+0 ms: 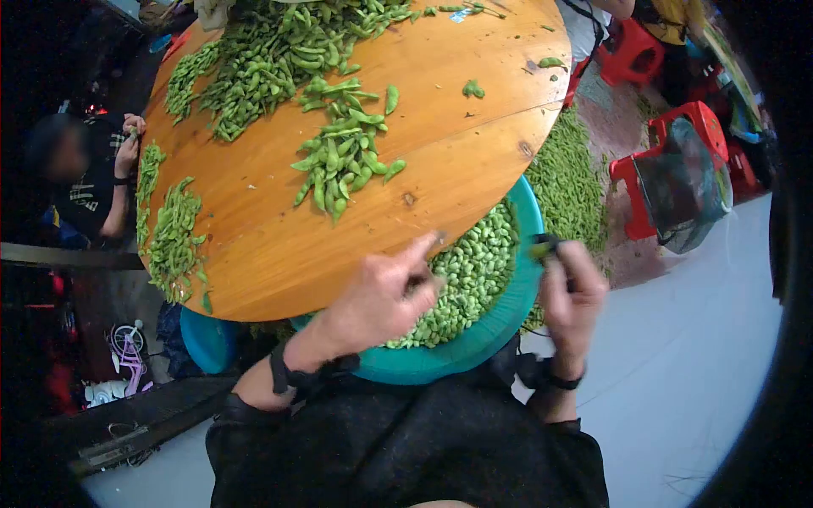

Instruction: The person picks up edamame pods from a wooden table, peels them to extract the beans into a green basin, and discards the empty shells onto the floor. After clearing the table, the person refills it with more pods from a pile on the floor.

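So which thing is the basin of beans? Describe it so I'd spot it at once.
Find the big wooden table and follow its edge to the lower right. Partly tucked beneath it there is a wide, round teal basin. Unlike the blue object under the table's lower-left edge, it visibly holds a heap of loose, shelled green beans.

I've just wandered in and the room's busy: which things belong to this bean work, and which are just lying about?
Part of the work:
- green soybean pods on the wooden table
- shelled beans in the teal basin
- a dark item at the right hand, too blurred to name

Seemingly just lying about:
- purple bicycle
- red plastic stools
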